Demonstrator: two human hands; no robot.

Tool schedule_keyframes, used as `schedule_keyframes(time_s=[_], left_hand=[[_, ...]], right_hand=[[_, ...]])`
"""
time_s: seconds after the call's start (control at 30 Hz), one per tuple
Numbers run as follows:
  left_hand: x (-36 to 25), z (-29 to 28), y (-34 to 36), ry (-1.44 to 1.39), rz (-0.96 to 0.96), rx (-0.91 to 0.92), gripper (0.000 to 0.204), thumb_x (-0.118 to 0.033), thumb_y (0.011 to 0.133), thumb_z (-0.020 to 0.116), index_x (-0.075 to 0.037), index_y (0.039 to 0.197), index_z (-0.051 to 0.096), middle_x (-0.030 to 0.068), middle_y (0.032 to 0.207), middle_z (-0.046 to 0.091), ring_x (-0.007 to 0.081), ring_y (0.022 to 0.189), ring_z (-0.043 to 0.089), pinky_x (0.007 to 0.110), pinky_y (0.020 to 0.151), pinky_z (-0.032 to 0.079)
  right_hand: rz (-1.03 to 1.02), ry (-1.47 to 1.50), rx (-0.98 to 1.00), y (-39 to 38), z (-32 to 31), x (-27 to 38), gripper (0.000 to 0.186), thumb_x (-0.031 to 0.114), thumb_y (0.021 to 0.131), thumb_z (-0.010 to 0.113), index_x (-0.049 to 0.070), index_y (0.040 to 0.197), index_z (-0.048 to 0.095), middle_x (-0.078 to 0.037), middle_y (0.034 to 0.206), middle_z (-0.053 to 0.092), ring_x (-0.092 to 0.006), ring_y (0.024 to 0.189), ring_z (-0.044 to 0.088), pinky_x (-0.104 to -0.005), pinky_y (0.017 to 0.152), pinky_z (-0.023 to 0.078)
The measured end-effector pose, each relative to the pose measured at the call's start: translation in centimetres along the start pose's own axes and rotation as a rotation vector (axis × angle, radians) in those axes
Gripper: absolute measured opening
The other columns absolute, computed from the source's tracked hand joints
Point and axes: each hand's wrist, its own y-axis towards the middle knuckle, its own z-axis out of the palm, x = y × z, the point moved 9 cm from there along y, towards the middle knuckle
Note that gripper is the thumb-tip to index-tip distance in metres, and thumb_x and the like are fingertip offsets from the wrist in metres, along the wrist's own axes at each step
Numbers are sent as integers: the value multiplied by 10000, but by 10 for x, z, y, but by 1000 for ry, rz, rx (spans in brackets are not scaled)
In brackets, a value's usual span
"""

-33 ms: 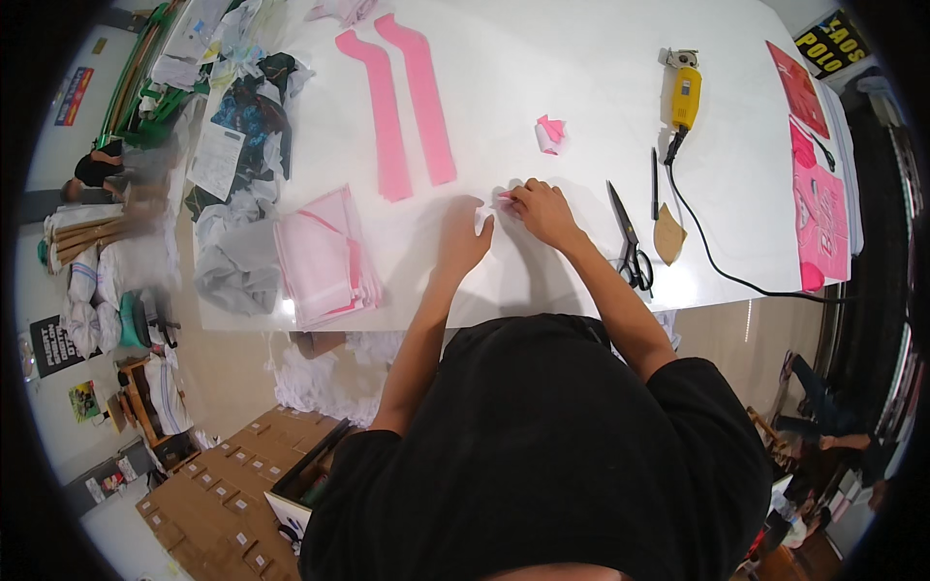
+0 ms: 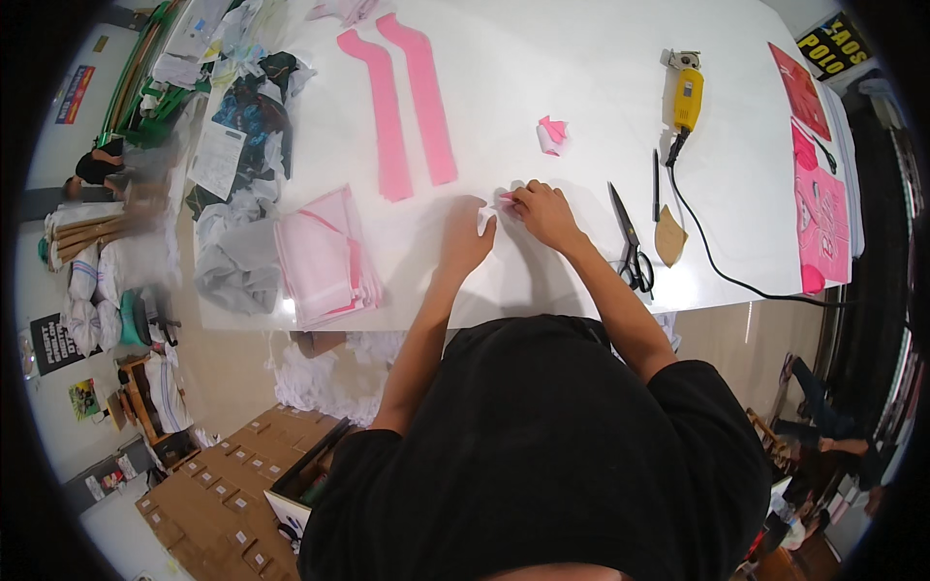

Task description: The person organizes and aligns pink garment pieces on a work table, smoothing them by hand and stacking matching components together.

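Note:
Over the middle of the white table my right hand (image 2: 547,215) pinches a small pink and white piece of fabric (image 2: 505,199) between its fingertips. My left hand (image 2: 466,239) is close beside it on the left. Its thumb stands apart from the partly blurred fingers, and I see nothing in it. Beyond the hands lie two long pink fabric strips (image 2: 422,107), side by side, with curved far ends. A small folded bundle of pink and white fabric (image 2: 552,137) sits farther off to the right of them.
Black scissors (image 2: 632,242), a tan pattern piece (image 2: 669,237) and a yellow corded cutter (image 2: 687,97) lie to the right. Stacked sheer pink-edged pieces (image 2: 325,261) and grey cloth (image 2: 239,271) lie left. The cutter's cord (image 2: 717,261) crosses the table's right side.

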Motion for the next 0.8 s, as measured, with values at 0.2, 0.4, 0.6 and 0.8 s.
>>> schedule_keyframes(time_s=[0.2, 0.4, 0.6, 0.8], left_hand=[[-9, 7, 11, -1, 95, -14, 298, -128, 936, 682, -36, 1214, 627, 165, 1232, 610, 391, 1142, 601, 493, 938, 487], [-10, 32, 35, 69, 116, 31, 308, -175, 949, 705, -52, 1227, 659, 135, 1235, 607, 346, 1145, 596, 484, 946, 464], [-20, 60, 41, 317, 28, 146, 266, -216, 923, 744, -67, 1133, 679, 104, 1125, 601, 314, 1090, 571, 482, 943, 420], [-15, 65, 35, 320, 36, 187, 156, -165, 924, 716, -56, 999, 632, 113, 1061, 621, 329, 1024, 601, 479, 881, 465]], right_hand=[[23, 88, -42, -13, -28, 12, 196, 127, 940, 632, 85, 1109, 723, -101, 977, 697, -320, 934, 658, -441, 849, 486], [138, 601, 23, -54, -48, -18, 226, 200, 947, 668, 47, 1108, 710, -133, 909, 732, -211, 743, 654, -361, 738, 508], [588, 547, 25, -106, -66, -88, 218, 211, 938, 693, 8, 1020, 701, -76, 820, 709, -125, 697, 624, -296, 673, 506], [401, 462, -137, -104, -52, -119, 195, 162, 932, 736, -10, 977, 656, -54, 774, 640, -129, 696, 571, -307, 674, 494]])
